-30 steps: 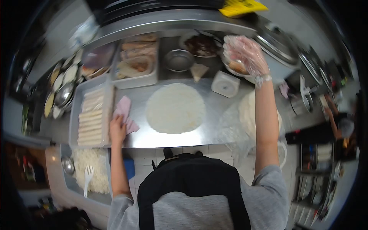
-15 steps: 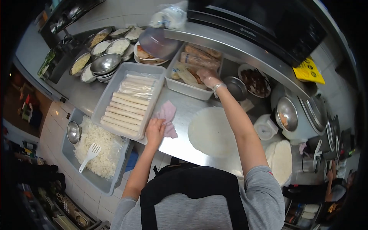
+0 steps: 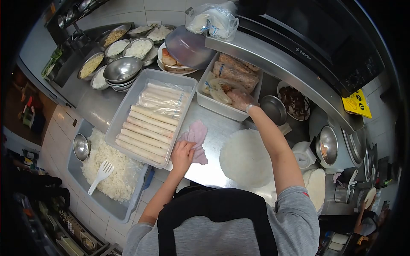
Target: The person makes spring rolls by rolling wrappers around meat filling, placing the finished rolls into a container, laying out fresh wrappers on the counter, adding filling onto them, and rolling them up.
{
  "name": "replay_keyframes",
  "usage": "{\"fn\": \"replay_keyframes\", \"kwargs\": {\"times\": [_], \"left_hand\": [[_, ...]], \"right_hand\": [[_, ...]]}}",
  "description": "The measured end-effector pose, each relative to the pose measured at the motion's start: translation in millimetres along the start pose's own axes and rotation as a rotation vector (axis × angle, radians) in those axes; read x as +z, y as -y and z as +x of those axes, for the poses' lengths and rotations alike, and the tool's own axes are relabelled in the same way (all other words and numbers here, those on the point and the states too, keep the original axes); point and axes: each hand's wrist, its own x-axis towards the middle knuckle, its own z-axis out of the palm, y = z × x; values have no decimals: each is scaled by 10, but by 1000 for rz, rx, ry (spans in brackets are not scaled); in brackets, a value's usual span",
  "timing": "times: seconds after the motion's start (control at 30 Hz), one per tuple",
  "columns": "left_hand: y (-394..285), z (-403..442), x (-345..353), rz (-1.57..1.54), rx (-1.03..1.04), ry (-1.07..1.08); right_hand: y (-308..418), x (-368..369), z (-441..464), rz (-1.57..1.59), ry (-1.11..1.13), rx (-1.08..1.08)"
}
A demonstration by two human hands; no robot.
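My right hand (image 3: 240,100), in a clear plastic glove, reaches into an open plastic bag (image 3: 220,90) of brownish filling. The bag lies in a grey plastic bin (image 3: 222,109) beside several wrapped packs of filling (image 3: 232,72). Its fingers are hidden in the bag. My bare left hand (image 3: 183,155) rests on the counter with fingers lying against a pink cloth (image 3: 197,138), close to a tray (image 3: 192,91) of long pale rolls (image 3: 147,132). Something white shows under its wrist side. A thin round wrapper sheet (image 3: 245,158) lies flat between my arms.
A grey tub (image 3: 74,170) of white shreds with a white fork (image 3: 102,176) stands lower left. Metal bowls (image 3: 123,69) crowd the back left. At right are a dark metal bowl (image 3: 273,109), a scale (image 3: 304,155) and stacked wrappers (image 3: 315,187). A microwave (image 3: 299,42) overhangs the back.
My right hand has gone deeper into the bag of filling. My left hand stays by the tray and cloth. The camera view has shifted, so the counter appears slightly further right.
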Motion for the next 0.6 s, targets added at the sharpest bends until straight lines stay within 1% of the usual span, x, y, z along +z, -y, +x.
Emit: {"fn": "replay_keyframes", "kwargs": {"times": [0.03, 0.17, 0.23, 0.27, 0.33, 0.37, 0.43, 0.47, 0.5, 0.57, 0.6], "left_hand": [[-1, -4, -4, -2, -6, 2], [-5, -8, -7, -17, 6, -26], [1, -3, -5, -11, 15, -23], [6, -6, -4, -12, 14, -23], [12, -9, 4, -21, 11, -23], [12, -13, 11, -22, 13, -21], [19, -13, 11, -15, 16, -23], [12, -14, 7, -12, 14, -24], [3, -14, 4, -6, 16, -26], [0, -11, -2, 6, 17, -34], [-5, -14, -2, 2, 21, -37]], "right_hand": [[-12, 23, 7, 9, -28, -24], [-159, 69, 122, -4, -1, -52], [-224, 51, 152, 136, -92, 107], [-236, 58, 179, 136, -90, 107], [-250, 88, 206, 358, -134, 158], [-95, 31, 206, 359, -135, 161], [221, -55, 261, 3, 53, 325], [169, 174, 345, -115, -35, 283], [49, 331, 390, -112, -35, 279], [86, 368, 407, -154, -107, 325], [81, 351, 429, -152, -109, 320]]}}
